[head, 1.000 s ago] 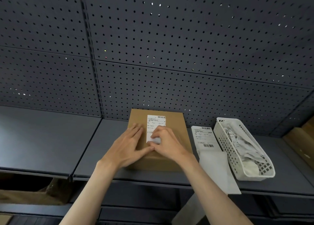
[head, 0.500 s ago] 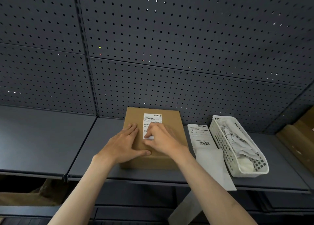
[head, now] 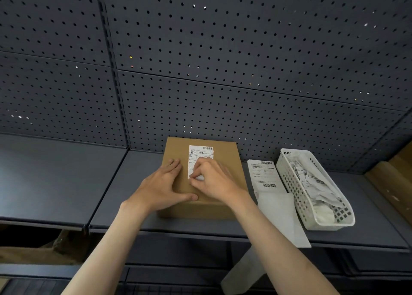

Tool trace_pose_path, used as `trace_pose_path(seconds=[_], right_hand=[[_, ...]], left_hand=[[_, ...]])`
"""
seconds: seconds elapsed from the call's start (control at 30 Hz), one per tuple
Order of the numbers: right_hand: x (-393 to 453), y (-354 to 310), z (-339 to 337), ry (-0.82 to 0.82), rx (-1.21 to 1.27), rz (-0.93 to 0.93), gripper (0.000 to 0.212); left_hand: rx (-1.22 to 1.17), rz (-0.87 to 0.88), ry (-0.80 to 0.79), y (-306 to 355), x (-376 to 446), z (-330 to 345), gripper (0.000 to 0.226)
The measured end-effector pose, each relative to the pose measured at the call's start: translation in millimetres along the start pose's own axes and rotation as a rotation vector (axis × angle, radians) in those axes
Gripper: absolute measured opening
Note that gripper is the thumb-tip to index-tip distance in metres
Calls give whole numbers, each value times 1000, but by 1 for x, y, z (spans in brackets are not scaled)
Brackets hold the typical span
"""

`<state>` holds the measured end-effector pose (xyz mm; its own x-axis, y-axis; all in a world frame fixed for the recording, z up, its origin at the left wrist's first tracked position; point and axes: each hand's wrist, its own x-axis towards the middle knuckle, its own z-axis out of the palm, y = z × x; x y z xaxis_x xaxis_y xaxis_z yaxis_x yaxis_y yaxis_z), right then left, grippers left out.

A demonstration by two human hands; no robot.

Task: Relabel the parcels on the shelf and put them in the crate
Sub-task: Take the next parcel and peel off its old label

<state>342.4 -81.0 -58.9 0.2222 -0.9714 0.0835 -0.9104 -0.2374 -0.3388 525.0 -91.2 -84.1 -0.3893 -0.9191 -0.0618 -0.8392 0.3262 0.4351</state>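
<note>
A flat brown cardboard parcel (head: pixel 225 156) lies on the dark grey shelf (head: pixel 66 183) against the pegboard. A white shipping label (head: pixel 200 153) is stuck on its top face. My left hand (head: pixel 163 186) lies flat on the parcel's left part, fingers straight, thumb along the front edge. My right hand (head: pixel 214 179) sits over the lower half of the label, fingers curled, pinching the label's lifted lower left corner. The label's lower part is hidden under that hand.
A strip of white labels (head: pixel 264 175) lies right of the parcel and its blank backing hangs over the shelf's front edge. A white perforated basket (head: pixel 294 183) with crumpled label paper stands further right. Brown cardboard (head: pixel 399 179) shows at the far right and below left.
My right hand's fingers have shifted slightly on the label's lower corner, which now curls up white under the fingertips. The left hand and the parcel stay where they were.
</note>
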Motion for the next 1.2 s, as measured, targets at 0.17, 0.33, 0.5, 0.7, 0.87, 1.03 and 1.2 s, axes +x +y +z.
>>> trace_pose_path(seconds=[0.17,0.33,0.5,0.7,0.87,1.03,1.2], right_hand=[[0,-1,3,8,12,18,21],[2,-1,4,9,47,40,18],[2,-1,6,5,41,45,19],[3,1,11,14,52,44,16],[-1,4,8,22,131,15,15],[-1,3,12,-5,129,10,15],[6,5,16,10,174,50,12]], left_hand=[[-16,-10,-5,0,0,0,123],[-25,-11,0,0,0,0,123],[-27,-7,5,0,-1,2,122],[-37,-4,15,1,-1,2,121],[-49,-2,22,-1,0,3,122],[-57,-6,23,-2,2,4,122],[-52,-8,21,-2,1,4,123]])
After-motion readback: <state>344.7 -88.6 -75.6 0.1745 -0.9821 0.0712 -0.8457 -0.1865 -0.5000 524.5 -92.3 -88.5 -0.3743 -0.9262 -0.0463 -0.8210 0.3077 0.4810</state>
